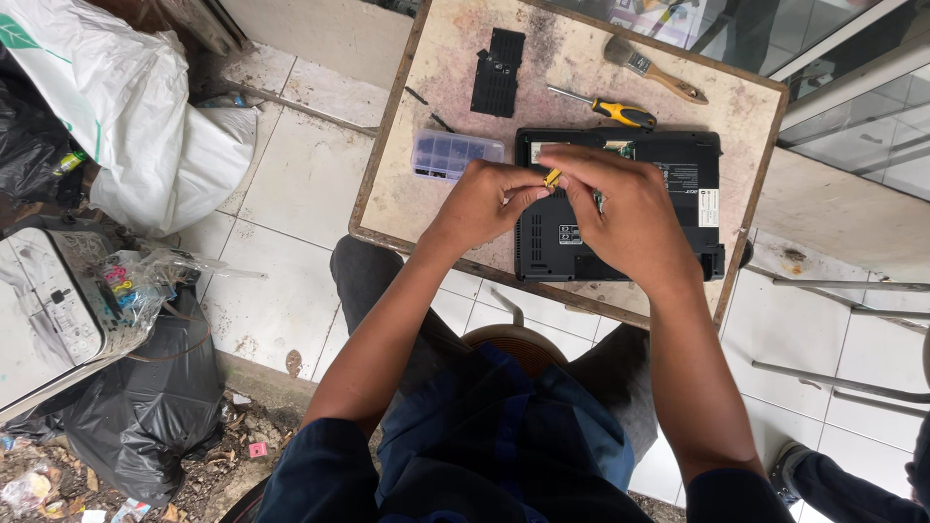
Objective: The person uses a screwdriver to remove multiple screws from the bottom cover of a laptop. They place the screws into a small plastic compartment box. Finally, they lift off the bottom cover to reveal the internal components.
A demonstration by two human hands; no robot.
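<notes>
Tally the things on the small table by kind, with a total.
Laptop, black, underside up: 1
Black cover panel: 1
Clear plastic parts box: 1
Screwdriver, yellow and black handle: 1
Paintbrush, wooden handle: 1
Small yellow piece held between left hand and right hand: 1
Total: 6

This is a makeshift electronics repair spot on a tiled floor (291,184). A small worn wooden worktop (426,194) carries an upturned black laptop (678,194), its removed cover panel (498,72), a yellow-handled screwdriver (605,107), a paintbrush (654,68) and a clear parts box (453,155). An old printer (44,310) and stuffed rubbish bags (145,407) sit alongside.
</notes>
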